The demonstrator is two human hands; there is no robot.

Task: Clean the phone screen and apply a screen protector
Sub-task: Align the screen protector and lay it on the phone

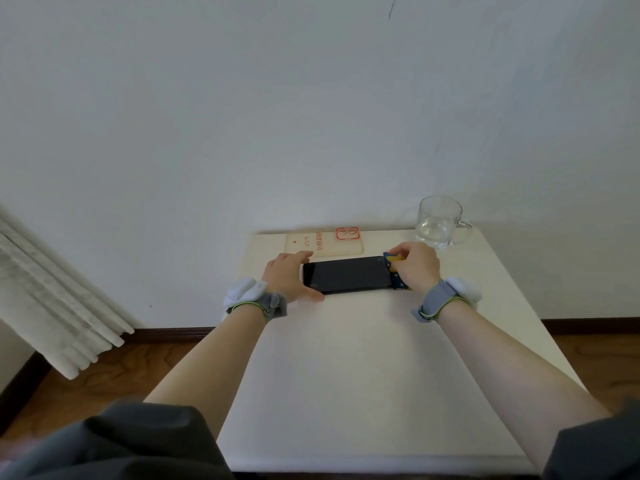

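Observation:
A black phone (pixel 348 274) lies face up, lengthwise, on the white table (pixel 363 375). My left hand (pixel 289 277) braces its left end, fingers spread along the far edge and thumb along the near edge. My right hand (pixel 417 266) is at the phone's right end, fingers pinched on a small blue and yellow patterned piece (pixel 394 263), a cloth or packet, that rests over that end. Both wrists wear grey bands with white units.
A pale flat phone case or box with red print (pixel 323 242) lies just behind the phone against the wall. A clear glass mug (pixel 438 221) with some water stands at the back right corner. A curtain (pixel 52 306) hangs at the left over wooden floor.

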